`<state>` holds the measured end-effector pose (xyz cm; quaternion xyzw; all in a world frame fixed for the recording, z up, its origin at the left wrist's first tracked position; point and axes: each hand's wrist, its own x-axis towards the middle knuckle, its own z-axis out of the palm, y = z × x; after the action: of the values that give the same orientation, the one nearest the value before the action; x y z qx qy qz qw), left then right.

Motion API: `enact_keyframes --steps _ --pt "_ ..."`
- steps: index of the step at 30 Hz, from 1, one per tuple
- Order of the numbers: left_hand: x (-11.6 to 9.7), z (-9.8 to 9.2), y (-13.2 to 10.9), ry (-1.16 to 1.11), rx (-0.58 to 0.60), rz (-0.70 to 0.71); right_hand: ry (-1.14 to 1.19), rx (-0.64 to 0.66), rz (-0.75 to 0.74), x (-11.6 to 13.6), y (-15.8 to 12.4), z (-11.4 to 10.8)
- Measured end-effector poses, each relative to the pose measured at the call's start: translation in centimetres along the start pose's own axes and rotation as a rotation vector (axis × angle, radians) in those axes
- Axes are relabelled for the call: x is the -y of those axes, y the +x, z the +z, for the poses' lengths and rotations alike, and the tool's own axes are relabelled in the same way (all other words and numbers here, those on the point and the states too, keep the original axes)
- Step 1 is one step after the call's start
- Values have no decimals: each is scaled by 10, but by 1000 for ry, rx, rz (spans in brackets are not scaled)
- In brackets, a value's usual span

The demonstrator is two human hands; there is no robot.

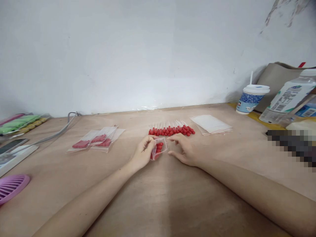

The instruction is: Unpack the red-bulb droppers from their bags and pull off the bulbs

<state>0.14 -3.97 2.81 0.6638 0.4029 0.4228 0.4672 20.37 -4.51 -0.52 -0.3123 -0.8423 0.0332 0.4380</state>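
Observation:
My left hand (146, 148) is closed on a small clear zip bag (163, 143) with several red-tipped pieces in it. The bag's mouth faces right and looks open. Just right of the bag, my right hand (183, 148) is open, thumb and fingers apart, with nothing visible between them. Behind both hands lies a row of red-tipped thin pale sticks (170, 131), red ends toward me. To its right is a stack of flat, clear-white bags (211, 124). Several filled bags (100, 140) with red contents lie overlapping on the left.
At the right stand a lidded paper cup (251, 100) with a straw, a plastic bottle (287, 98) and a grey bag (269, 82). On the left are a pink fan grille (13, 188), a phone (12, 145), a grey cable (58, 133) and green packs (21, 123). A wall closes the table's back.

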Motion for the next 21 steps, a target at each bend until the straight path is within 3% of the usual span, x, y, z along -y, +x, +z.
enact_keyframes --steps 2,5,10,15,21 --pt "-11 0 1 -258 -58 -80 97 -7 157 0 -1 -3" --pt "-23 2 4 -585 -145 -143 251 89 317 0 1 -7" --pt "-10 8 11 -842 -150 -206 721 256 464 -5 3 -6" --pt "14 2 14 -678 -148 -223 885 207 644 -15 1 -11" --pt "29 -16 9 -103 38 -146 666 1 694 -30 -4 -14"
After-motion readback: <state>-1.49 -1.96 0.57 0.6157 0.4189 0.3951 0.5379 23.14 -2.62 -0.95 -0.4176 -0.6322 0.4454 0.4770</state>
